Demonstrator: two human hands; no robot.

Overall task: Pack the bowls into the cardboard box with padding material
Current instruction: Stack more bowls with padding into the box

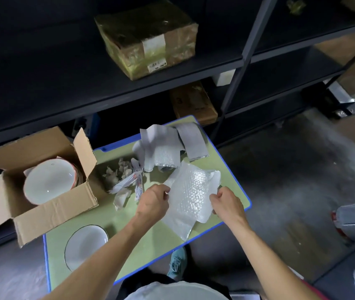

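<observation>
Bowls (49,184) sit stacked in the cardboard box (59,215); one dark-rimmed bowl (85,245) waits outside. Left hand (153,202) and right hand (228,204) pinch the bubble wrap (191,191).

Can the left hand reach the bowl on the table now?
Likely yes: the bowl lies uncovered close by, nothing between; but the left hand grips the bubble wrap and must release first.

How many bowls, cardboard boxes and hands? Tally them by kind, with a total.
Bowls: 2 plainly seen: boxed bowl, tabletop bowl; rims under the boxed one suggest more.
Cardboard boxes: 3: open box, taped box, lower-shelf box.
Hands: 2: left hand, right hand, both gripping bubble wrap.
Total: 7.
</observation>
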